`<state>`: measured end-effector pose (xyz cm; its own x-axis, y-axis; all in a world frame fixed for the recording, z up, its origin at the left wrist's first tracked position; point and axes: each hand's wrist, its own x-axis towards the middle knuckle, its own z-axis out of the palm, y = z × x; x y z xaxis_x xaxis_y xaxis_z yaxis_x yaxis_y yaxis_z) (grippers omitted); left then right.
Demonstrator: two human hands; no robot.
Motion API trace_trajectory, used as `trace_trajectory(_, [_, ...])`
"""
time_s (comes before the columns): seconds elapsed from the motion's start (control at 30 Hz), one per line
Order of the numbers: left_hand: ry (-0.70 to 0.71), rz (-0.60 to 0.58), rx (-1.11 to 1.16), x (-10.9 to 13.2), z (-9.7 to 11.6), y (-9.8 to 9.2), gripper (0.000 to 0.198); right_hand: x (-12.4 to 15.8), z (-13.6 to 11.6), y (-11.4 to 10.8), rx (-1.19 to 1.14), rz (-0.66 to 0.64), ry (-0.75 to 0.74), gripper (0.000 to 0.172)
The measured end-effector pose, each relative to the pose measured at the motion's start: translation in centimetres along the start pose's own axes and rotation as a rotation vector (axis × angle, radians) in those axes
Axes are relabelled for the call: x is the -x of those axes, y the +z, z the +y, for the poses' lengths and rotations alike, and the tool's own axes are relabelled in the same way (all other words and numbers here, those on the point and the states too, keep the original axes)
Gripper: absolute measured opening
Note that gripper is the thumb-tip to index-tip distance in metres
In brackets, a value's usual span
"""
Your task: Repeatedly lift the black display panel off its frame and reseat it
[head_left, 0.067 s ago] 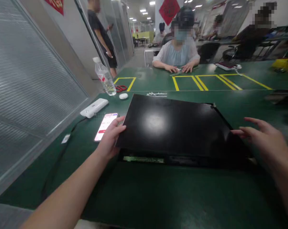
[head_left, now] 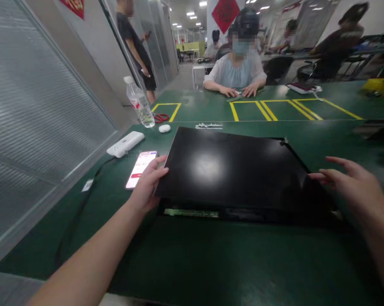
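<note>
A large black display panel [head_left: 230,170] lies flat on the green table [head_left: 211,259], with a narrow circuit strip along its near edge. My left hand [head_left: 149,182] holds the panel's near left corner, thumb on top and fingers curled at the edge. My right hand [head_left: 351,180] hovers at the panel's right edge with its fingers stretched out and apart, touching or just off the edge.
Left of the panel lie a lit phone [head_left: 141,168], a white power bank [head_left: 125,144], a water bottle [head_left: 139,102], red scissors [head_left: 161,117] and a small white case [head_left: 164,128]. A person [head_left: 236,70] sits across the table by yellow tape boxes [head_left: 247,110]. A glass partition runs along the left.
</note>
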<state>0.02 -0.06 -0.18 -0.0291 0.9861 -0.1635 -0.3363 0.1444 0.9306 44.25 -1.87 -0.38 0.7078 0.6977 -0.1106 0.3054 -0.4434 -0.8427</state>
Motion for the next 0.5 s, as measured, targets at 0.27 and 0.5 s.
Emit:
trace_trajectory(0.27, [-0.029, 0.002, -0.002, -0.2, -0.5, 0.0, 0.055, 1.4, -1.7, 0.1, 0.098, 0.030, 0.015, 0.072])
trace_trajectory(0.5, [-0.068, 0.052, -0.009, -0.2, -0.4, 0.6, 0.052, -0.5, 0.4, -0.1, 0.245, 0.019, -0.101, 0.073])
